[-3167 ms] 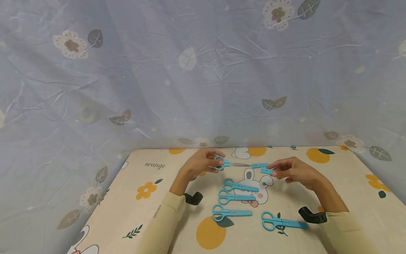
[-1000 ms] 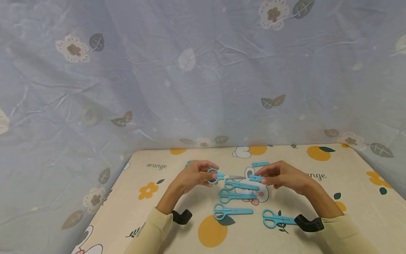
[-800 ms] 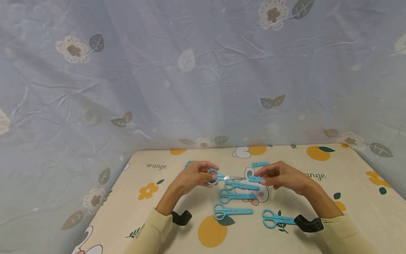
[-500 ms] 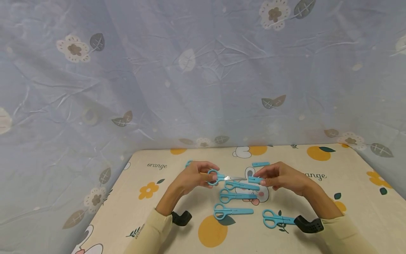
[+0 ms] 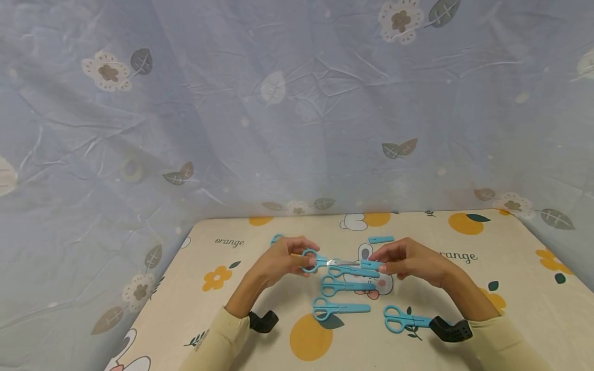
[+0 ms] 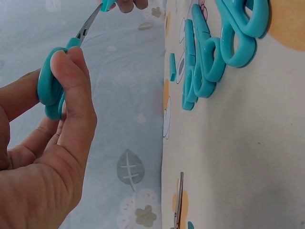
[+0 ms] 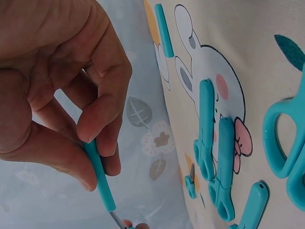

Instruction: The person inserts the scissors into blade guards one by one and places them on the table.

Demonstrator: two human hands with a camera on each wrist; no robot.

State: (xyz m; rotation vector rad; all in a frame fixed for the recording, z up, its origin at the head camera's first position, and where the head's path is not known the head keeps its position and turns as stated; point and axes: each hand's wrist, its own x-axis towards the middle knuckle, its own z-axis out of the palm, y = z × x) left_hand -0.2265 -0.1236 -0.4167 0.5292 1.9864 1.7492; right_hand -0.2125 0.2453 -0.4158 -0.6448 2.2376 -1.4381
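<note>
My left hand (image 5: 287, 260) grips a pair of light-blue-handled scissors (image 6: 51, 86) by the finger loops, with the bare metal blades (image 5: 341, 263) pointing right. Between thumb and fingertips, my right hand (image 5: 410, 262) pinches a light-blue blade cover (image 7: 101, 181). The blade tip is right at the cover's mouth, above the tablecloth. Just below the hands lie three pairs of covered scissors in a column: a far one (image 5: 357, 271), a middle one (image 5: 345, 286) and a near one (image 5: 341, 309).
Another covered pair of scissors (image 5: 401, 319) lies near my right wrist. A loose blade cover (image 5: 381, 240) rests behind my right hand. An uncovered pair of scissors (image 7: 190, 182) lies behind my left hand, mostly hidden in the head view. A patterned cloth hangs behind the table (image 5: 241, 330).
Since the oldest frame, both hands have come nearer me and slightly left with the scissors and cover. The blade tip and the cover's mouth have closed together.
</note>
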